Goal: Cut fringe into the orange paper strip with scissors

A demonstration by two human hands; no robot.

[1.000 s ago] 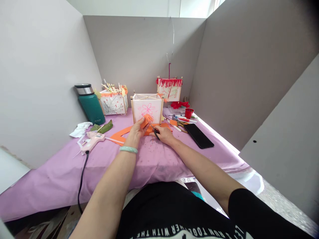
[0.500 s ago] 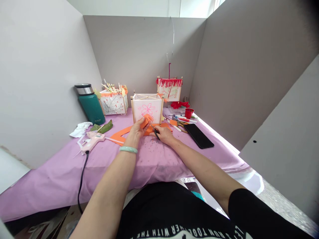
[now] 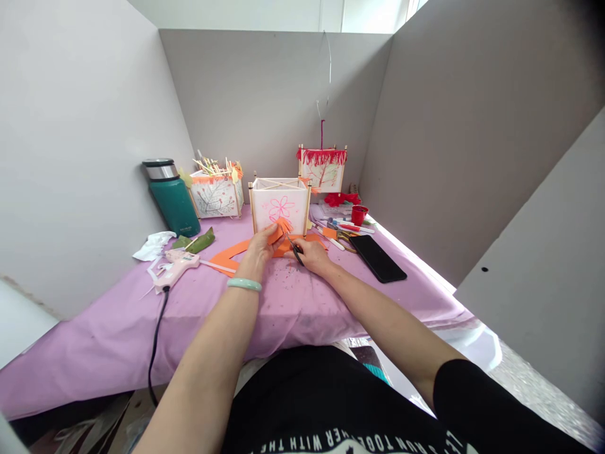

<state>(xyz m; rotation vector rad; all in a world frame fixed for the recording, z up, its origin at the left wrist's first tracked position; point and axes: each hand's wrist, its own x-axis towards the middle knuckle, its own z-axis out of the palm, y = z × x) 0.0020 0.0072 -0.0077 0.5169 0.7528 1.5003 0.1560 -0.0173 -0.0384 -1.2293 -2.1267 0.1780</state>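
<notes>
Sticks [image 3: 216,167] fill the left lantern [image 3: 215,199], near the back-left corner of the table [image 3: 307,302]; the cup [image 3: 359,216], toward the back-right corner, has a dark inside whose contents I cannot make out, and the bottle [image 3: 174,205], near the left edge, wears its lid. Crossbars [image 3: 280,184] span the top of the middle lantern [image 3: 280,207]; the right lantern [image 3: 323,173] hangs from a cord [image 3: 322,134] by the back edge. In front of the middle lantern, the strip [image 3: 281,229] is held above the table, its fringed end pointing right and slightly toward the back edge. Scissors [image 3: 297,250] slant away from the near edge and leftward, blade tips at the fringe. Fingers of the left hand [image 3: 259,246] pinch the strip; those of the right hand [image 3: 312,255] are curled round the scissors' handles. Paper [image 3: 222,258] lies beneath. Counted: three lanterns, one bottle, one cup, one glue gun [image 3: 178,268] toward the left edge, one phone [image 3: 378,258] toward the right.
</notes>
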